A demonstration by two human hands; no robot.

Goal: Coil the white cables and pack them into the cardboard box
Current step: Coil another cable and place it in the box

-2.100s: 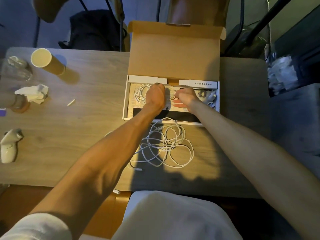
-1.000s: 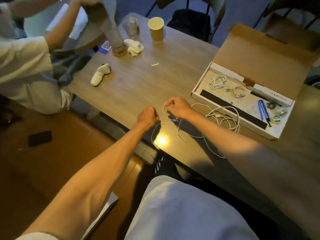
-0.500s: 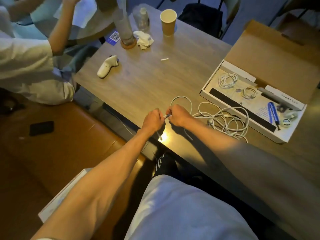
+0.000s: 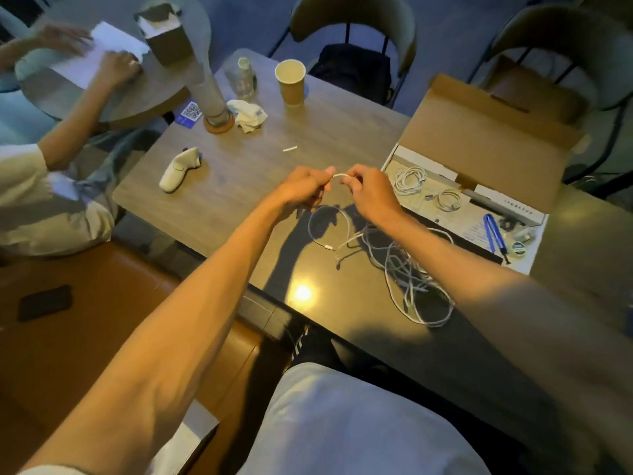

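Observation:
A tangle of white cable (image 4: pixel 407 269) lies loose on the wooden table (image 4: pixel 260 173) near its front edge. One end of it rises to my hands, held above the table. My left hand (image 4: pixel 301 190) and my right hand (image 4: pixel 370 190) each pinch a short stretch of that cable (image 4: pixel 339 175) between them. The open cardboard box (image 4: pixel 479 138) stands to the right, lid up. Inside it lie two coiled white cables (image 4: pixel 409 180) (image 4: pixel 448 199), side by side in the tray.
A paper cup (image 4: pixel 291 82), crumpled tissue (image 4: pixel 248 114), a bottle (image 4: pixel 241 77) and a white controller (image 4: pixel 180 168) sit on the table's far left. A blue pen (image 4: pixel 493 233) lies in the box. Another person sits at the left. Chairs stand behind the table.
My hands left the box, moved to the loose cable, took its end and lifted it higher over the table. The view swung left, then back toward the table.

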